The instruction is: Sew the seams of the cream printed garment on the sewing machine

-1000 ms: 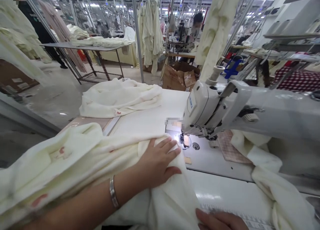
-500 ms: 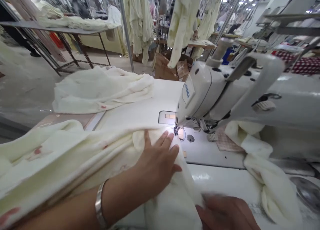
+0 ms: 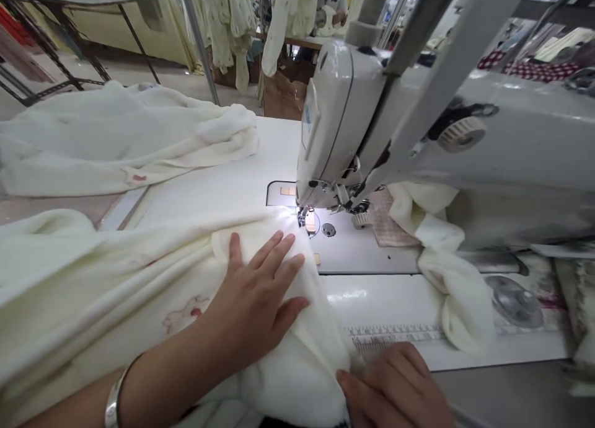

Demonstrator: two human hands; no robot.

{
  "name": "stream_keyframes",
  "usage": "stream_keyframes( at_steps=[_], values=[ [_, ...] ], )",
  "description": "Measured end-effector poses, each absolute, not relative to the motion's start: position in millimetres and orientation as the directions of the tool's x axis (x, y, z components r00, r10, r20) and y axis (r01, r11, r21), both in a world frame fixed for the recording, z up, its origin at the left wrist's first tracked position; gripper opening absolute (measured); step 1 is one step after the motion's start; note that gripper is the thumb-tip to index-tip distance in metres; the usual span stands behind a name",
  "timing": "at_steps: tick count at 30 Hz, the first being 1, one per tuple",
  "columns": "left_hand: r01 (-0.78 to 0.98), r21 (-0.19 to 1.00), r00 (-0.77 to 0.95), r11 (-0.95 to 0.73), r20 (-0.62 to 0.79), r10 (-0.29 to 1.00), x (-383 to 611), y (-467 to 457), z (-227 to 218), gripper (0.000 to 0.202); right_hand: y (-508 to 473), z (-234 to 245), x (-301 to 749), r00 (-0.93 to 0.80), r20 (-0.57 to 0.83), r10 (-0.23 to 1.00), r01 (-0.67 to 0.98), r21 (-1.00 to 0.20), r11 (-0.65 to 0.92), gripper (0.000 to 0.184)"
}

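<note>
My left hand point(image 3: 253, 291) lies flat with fingers spread on a cream fleece garment point(image 3: 116, 291), pressing it to the white table just left of the sewing machine's needle point(image 3: 304, 217). The garment has a small pink print and drapes off the table's near edge. My right hand point(image 3: 395, 394) is at the bottom edge, fingers curled and pinching the garment's lower edge. The white sewing machine point(image 3: 372, 124) stands to the right, its lamp lighting the needle plate.
A second pile of cream garments point(image 3: 121, 142) lies at the table's far left. More cream fabric point(image 3: 446, 273) trails under the machine arm on the right. A printed ruler point(image 3: 395, 335) runs along the table front. Racks of hanging garments stand behind.
The view has tilted down and closer to the machine. My left hand has slid the garment's edge nearer the needle, and my right hand has come up into view gripping the fabric.
</note>
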State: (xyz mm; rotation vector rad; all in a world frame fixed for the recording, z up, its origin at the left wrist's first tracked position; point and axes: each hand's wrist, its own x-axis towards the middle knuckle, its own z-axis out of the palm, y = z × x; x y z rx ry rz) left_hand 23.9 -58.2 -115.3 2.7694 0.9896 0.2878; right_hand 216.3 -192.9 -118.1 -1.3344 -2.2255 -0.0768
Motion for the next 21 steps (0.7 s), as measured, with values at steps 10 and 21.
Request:
stream_keyframes(
  at_steps=[10, 21],
  values=[
    [0.597, 0.225, 0.765, -0.77, 0.128, 0.631, 25.3, -58.1, -115.5, 0.04, -189.5, -119.3, 220.1, -0.308, 0.469, 0.828, 0.858, -0.239, 0.454, 0.012],
    [0.598, 0.218, 0.768, -0.771, 0.119, 0.63, 25.1, -58.2, -117.1, 0.044, -175.9, -103.7, 234.2, -0.562, 0.343, 0.753, 0.772, -0.109, 0.626, 0.016]
  ],
)
